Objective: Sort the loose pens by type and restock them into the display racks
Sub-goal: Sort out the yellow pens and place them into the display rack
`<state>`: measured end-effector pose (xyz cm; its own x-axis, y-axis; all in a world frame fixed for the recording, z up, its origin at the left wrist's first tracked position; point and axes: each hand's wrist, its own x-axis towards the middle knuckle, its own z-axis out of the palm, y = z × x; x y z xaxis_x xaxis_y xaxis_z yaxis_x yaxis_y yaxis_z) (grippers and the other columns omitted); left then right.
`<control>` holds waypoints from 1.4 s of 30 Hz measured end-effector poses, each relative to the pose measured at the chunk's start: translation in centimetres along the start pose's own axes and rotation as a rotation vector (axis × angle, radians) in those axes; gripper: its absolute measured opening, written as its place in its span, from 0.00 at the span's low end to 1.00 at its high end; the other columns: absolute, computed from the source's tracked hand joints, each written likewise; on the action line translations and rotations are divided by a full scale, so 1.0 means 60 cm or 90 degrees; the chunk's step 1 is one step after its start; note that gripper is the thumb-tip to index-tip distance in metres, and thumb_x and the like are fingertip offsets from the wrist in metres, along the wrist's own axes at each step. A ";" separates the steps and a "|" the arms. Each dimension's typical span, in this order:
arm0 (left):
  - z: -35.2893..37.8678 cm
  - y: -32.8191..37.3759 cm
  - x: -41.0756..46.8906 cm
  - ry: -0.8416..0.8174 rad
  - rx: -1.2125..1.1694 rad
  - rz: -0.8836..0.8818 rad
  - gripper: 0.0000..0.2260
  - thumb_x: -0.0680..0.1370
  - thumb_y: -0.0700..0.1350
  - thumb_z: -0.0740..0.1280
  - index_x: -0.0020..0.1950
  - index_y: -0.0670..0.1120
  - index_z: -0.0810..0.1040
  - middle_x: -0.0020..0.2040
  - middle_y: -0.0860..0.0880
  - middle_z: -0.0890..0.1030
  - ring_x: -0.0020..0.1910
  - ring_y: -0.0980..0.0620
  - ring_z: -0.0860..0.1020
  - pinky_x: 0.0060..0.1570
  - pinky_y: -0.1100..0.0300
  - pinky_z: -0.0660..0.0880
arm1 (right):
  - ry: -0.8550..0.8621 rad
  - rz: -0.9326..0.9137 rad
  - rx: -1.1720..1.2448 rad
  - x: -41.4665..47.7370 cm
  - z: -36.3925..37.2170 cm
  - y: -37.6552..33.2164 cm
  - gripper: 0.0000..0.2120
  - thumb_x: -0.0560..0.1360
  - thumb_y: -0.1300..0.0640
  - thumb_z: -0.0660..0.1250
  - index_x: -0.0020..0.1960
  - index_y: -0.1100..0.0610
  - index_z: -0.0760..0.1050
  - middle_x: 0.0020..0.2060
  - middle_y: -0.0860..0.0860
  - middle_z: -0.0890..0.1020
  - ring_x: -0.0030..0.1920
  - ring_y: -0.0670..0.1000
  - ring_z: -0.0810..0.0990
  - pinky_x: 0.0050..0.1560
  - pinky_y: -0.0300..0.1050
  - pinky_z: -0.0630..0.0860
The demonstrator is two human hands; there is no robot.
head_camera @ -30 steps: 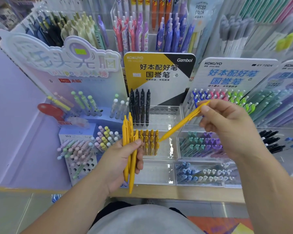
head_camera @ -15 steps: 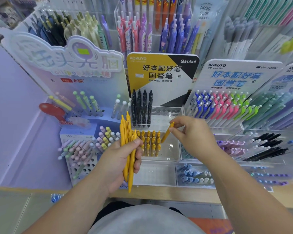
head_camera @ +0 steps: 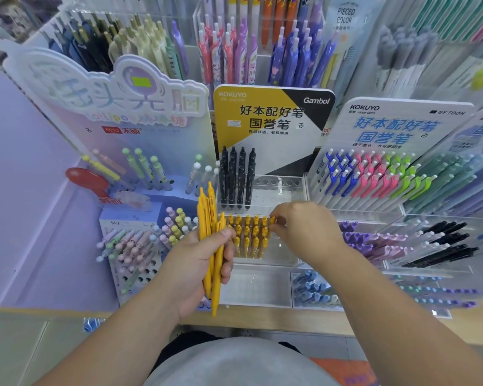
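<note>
Since half a second ago the right hand point(head_camera: 304, 229) has dropped to the clear rack point(head_camera: 283, 256). Its single yellow pen point(head_camera: 272, 219) now stands at the right end of the racked yellow pens point(head_camera: 247, 235), with its top pinched in the fingertips. Just left of the rack, the left hand point(head_camera: 198, 260) grips a bundle of yellow pens point(head_camera: 210, 215) upright, apart from the right hand.
</note>
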<state>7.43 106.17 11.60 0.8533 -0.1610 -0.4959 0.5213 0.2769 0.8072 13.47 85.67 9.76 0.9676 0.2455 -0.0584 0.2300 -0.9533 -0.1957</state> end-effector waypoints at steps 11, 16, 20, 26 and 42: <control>0.004 0.001 -0.008 -0.028 0.008 -0.002 0.08 0.80 0.43 0.66 0.54 0.39 0.77 0.34 0.44 0.75 0.27 0.50 0.70 0.27 0.58 0.69 | -0.011 0.006 -0.026 -0.003 -0.010 -0.009 0.13 0.80 0.47 0.63 0.62 0.51 0.76 0.47 0.48 0.83 0.48 0.53 0.82 0.46 0.48 0.80; 0.011 0.000 -0.012 -0.099 0.078 0.007 0.10 0.76 0.47 0.71 0.47 0.40 0.77 0.32 0.44 0.72 0.25 0.51 0.68 0.27 0.59 0.67 | 0.055 0.032 0.319 -0.043 -0.071 -0.023 0.10 0.78 0.45 0.67 0.56 0.48 0.79 0.40 0.44 0.84 0.40 0.46 0.81 0.42 0.46 0.79; 0.027 -0.005 -0.013 -0.110 0.158 0.010 0.07 0.77 0.45 0.71 0.40 0.47 0.78 0.32 0.44 0.73 0.25 0.50 0.68 0.27 0.60 0.66 | -0.099 0.062 0.600 -0.071 -0.091 -0.034 0.11 0.73 0.44 0.72 0.44 0.52 0.84 0.35 0.51 0.84 0.34 0.49 0.78 0.39 0.51 0.76; 0.048 -0.007 -0.009 -0.127 0.264 0.001 0.05 0.78 0.39 0.69 0.43 0.41 0.76 0.31 0.44 0.72 0.25 0.49 0.67 0.26 0.58 0.63 | -0.097 0.080 0.631 -0.089 -0.054 -0.031 0.12 0.70 0.48 0.77 0.38 0.56 0.82 0.28 0.51 0.80 0.30 0.45 0.70 0.33 0.48 0.69; 0.009 -0.012 -0.007 0.001 0.148 -0.061 0.14 0.83 0.49 0.61 0.54 0.41 0.82 0.33 0.44 0.72 0.24 0.51 0.65 0.26 0.61 0.60 | 0.073 0.154 0.733 -0.083 -0.135 0.051 0.04 0.73 0.60 0.72 0.48 0.57 0.81 0.36 0.54 0.86 0.39 0.51 0.86 0.39 0.45 0.79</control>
<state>6.68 105.53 11.38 0.8003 -0.1744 -0.5737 0.5872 0.0347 0.8087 10.18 80.12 17.37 0.9904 0.0075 -0.1379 -0.1321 -0.2381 -0.9622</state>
